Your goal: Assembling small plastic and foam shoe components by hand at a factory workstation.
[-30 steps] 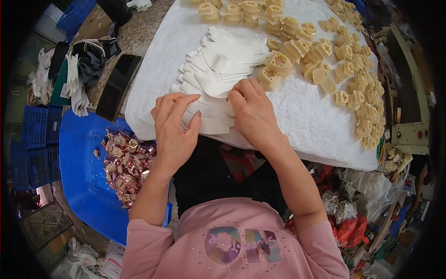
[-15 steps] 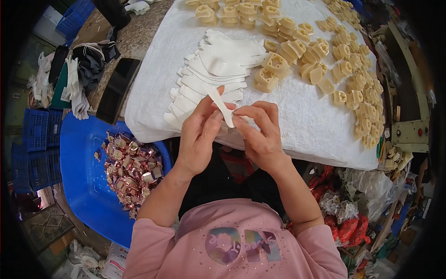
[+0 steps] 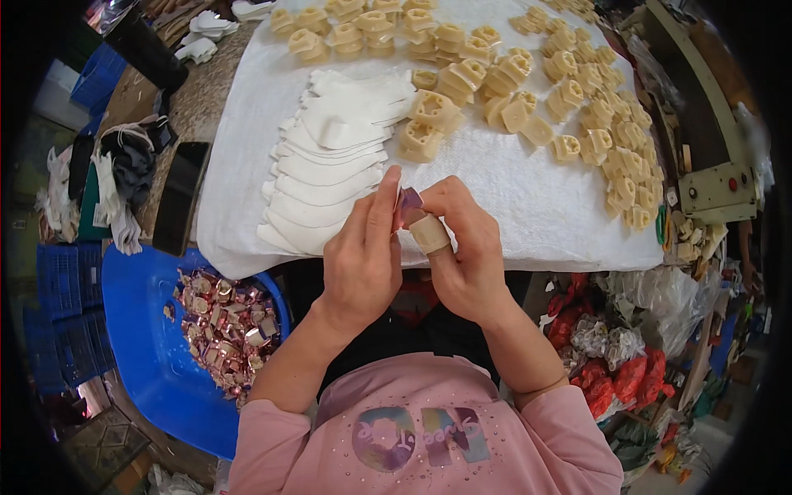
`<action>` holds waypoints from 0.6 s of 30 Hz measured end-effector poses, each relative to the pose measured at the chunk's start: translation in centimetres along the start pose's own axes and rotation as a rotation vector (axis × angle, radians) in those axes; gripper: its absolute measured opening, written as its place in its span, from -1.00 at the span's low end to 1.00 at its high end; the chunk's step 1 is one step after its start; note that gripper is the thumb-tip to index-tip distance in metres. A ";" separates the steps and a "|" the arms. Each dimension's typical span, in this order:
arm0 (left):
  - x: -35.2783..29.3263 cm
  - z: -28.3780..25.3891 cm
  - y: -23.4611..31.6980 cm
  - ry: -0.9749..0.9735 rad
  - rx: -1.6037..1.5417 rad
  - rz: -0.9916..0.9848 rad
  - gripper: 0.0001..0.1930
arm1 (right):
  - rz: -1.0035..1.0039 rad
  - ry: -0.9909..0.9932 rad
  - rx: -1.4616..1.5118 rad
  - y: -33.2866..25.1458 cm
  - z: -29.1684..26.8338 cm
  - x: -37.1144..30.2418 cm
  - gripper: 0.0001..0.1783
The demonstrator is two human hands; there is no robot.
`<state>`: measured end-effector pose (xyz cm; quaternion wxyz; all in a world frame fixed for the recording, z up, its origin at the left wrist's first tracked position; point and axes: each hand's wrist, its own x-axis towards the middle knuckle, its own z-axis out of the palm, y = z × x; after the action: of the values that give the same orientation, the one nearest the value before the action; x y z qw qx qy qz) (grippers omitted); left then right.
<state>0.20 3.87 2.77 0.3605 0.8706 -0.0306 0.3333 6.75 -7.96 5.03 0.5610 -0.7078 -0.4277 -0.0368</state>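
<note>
Close together over the near edge of the white cloth, my left hand (image 3: pixel 367 247) and my right hand (image 3: pixel 466 247) hold a small shiny purple-pink piece (image 3: pixel 408 201) between them. The left fingers are stretched upward and pressed together against one side of it. My right fingers curl round the other side, next to a pale beige band-like part (image 3: pixel 429 233); whether that belongs to the shiny piece I cannot tell. Just beyond my left hand lies an overlapping row of white curved strips (image 3: pixel 322 177). Hollow cream-coloured moulded blocks (image 3: pixel 433 115) stand to its right.
At lower left a blue tub (image 3: pixel 140 330) holds many shiny pink pieces with beige sides. A black phone (image 3: pixel 181 198) lies left of the white cloth (image 3: pixel 528 223). Red and clear plastic bags (image 3: pixel 631 375) crowd the right, below a machine panel with a red button (image 3: pixel 733 184).
A white strip was held between both hands; now the shiny purple-pink piece is there instead. The view has shifted, so the tabletop things appear further left.
</note>
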 end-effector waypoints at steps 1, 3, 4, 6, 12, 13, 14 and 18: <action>0.2 -0.2 0.4 -0.069 -0.074 -0.096 -0.52 | 0.038 0.011 0.029 0.2 -0.1 -0.2 -0.73; 0.4 -0.5 1.0 -0.138 -0.139 -0.120 -0.55 | 0.057 -0.004 0.041 0.4 -0.4 -0.6 -0.71; 0.4 -0.5 1.0 -0.204 -0.200 -0.148 -0.58 | 0.082 -0.004 0.062 0.5 -0.4 -0.8 -0.70; 0.0 -0.9 0.3 -0.248 -0.499 -0.283 -0.57 | 0.104 -0.004 0.089 0.5 -0.4 -0.7 -0.70; 0.9 -0.9 0.9 -0.148 -1.036 -0.785 -0.63 | -0.080 -0.060 -0.061 0.5 0.0 -0.8 -0.71; 0.9 -1.0 1.0 -0.145 -1.034 -0.784 -0.63 | -0.085 -0.067 -0.042 0.7 -0.1 -1.0 -0.73; 0.8 -1.0 1.0 -0.152 -0.985 -0.731 -0.63 | -0.088 -0.073 -0.024 0.8 -0.3 -1.2 -0.75; 1.1 -0.7 0.8 0.047 -0.986 -0.823 -0.65 | 0.071 0.089 0.157 0.8 -1.0 -1.9 -0.86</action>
<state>0.43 4.00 4.30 0.8175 0.5356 0.1643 0.1332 6.49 -9.93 3.76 0.6341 -0.6741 -0.3785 -0.0146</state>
